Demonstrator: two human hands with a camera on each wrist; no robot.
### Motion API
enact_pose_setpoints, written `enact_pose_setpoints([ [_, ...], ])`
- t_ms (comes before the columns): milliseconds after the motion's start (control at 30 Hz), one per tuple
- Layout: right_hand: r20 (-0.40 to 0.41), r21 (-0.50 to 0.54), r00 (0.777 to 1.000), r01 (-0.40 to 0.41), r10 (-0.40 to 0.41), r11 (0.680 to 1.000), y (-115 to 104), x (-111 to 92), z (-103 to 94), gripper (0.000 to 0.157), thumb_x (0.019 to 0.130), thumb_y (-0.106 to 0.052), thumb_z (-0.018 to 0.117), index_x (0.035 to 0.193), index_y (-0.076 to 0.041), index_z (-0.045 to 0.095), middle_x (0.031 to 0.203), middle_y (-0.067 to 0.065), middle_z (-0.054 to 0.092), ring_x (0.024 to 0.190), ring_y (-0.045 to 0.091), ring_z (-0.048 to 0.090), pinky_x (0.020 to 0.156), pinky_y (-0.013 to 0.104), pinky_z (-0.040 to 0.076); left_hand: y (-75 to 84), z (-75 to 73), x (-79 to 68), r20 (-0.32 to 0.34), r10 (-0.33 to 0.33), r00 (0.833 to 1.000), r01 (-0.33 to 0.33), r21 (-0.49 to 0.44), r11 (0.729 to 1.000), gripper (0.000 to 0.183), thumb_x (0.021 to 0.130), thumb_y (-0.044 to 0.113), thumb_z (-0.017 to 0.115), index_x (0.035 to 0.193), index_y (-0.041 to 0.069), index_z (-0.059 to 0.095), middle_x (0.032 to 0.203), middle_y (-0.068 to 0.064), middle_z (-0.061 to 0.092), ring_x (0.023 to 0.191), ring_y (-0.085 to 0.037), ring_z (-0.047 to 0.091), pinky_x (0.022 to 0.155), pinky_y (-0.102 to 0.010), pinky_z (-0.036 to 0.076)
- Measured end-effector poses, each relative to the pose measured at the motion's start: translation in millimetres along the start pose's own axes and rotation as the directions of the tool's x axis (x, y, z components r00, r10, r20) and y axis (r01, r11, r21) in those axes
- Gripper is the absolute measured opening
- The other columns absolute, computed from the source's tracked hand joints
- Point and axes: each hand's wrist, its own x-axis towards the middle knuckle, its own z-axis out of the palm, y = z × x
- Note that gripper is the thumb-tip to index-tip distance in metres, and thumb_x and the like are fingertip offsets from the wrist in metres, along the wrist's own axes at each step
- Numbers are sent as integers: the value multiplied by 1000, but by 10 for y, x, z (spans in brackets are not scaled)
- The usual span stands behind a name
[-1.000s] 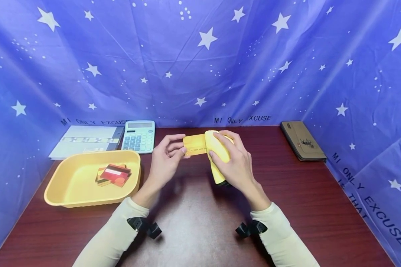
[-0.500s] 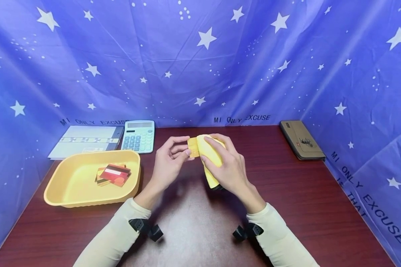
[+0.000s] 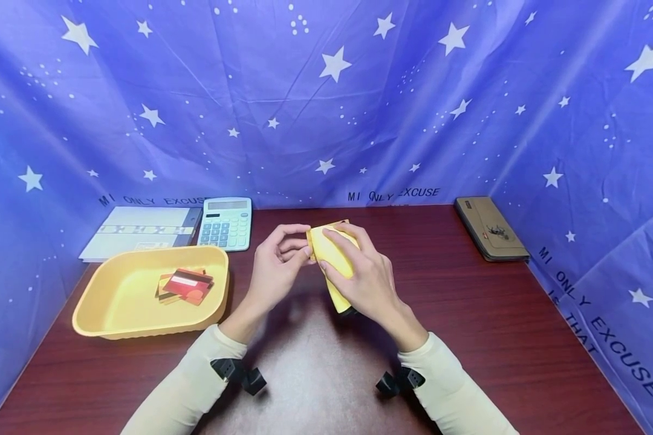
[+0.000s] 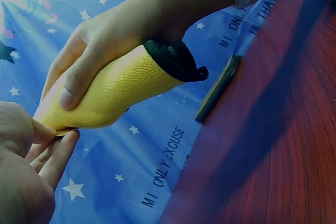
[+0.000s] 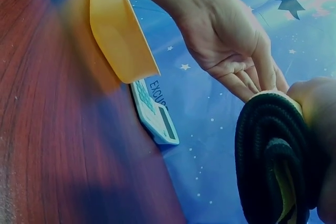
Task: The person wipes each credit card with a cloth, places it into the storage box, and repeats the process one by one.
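In the head view my left hand [image 3: 274, 263] pinches the left edge of a yellow bank card [image 3: 310, 234] between thumb and fingers. My right hand [image 3: 371, 275] grips a folded yellow cloth [image 3: 331, 248] with a black edge, wrapped over the card. Most of the card is hidden by the cloth; a narrow strip shows at the left fingertips. From the left wrist, the cloth [image 4: 118, 87] has a textured surface and the fingertips meet at its lower end. Its layered black edge [image 5: 268, 129] faces the right wrist camera.
A yellow basin [image 3: 109, 329] holding several bank cards [image 3: 187, 285] stands at the left. Behind it lie a calculator [image 3: 226, 223] and a white and grey notebook [image 3: 141, 217]. A brown wallet [image 3: 492, 229] lies at the back right. A starry blue curtain [image 3: 283, 90] surrounds the table.
My right hand has moved left with the cloth, sliding along the card to my left fingertips. Less of the card shows now. The left hand has shifted slightly right.
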Motion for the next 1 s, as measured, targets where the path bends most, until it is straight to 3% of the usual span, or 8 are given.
enact_pose_setpoints([
  [233,-35,-42,999,-25,24,999,29,24,-35,51,85,-32,82,134,-24,68,135,2,63,79,22,70,48,36,54,31,-19,0,5,13,1000,-13,60,998,36,90,-14,65,124,-4,61,90,-33,70,74,-12,75,73,-43,69],
  [433,-78,-27,996,-50,47,998,110,53,-84,53,84,-30,82,135,-22,69,134,5,64,82,24,70,49,38,55,65,-59,15,21,27,999,-29,83,996,35,90,-14,65,123,-3,62,86,-31,69,68,-23,74,69,-41,68],
  [667,-109,-23,990,-91,88,996,233,86,-160,52,86,-31,81,136,-23,68,133,5,64,95,25,70,53,41,56,115,-125,37,28,17,999,-20,108,994,34,91,-11,65,124,-3,62,86,-28,70,67,-17,73,70,-35,68],
  [833,-109,-10,985,-133,131,991,297,104,-223,52,85,-30,81,135,-23,69,133,4,64,101,25,68,52,42,54,98,-180,75,-20,1,1000,2,159,987,35,91,-8,67,125,4,65,89,-26,73,70,-23,76,73,-40,69],
  [1000,-107,-16,985,-139,136,990,332,112,-256,51,86,-29,81,135,-23,69,134,5,64,103,26,68,52,39,52,80,-240,101,-86,4,996,8,146,989,38,90,-9,67,126,3,63,91,-26,74,73,-33,76,73,-40,69],
])
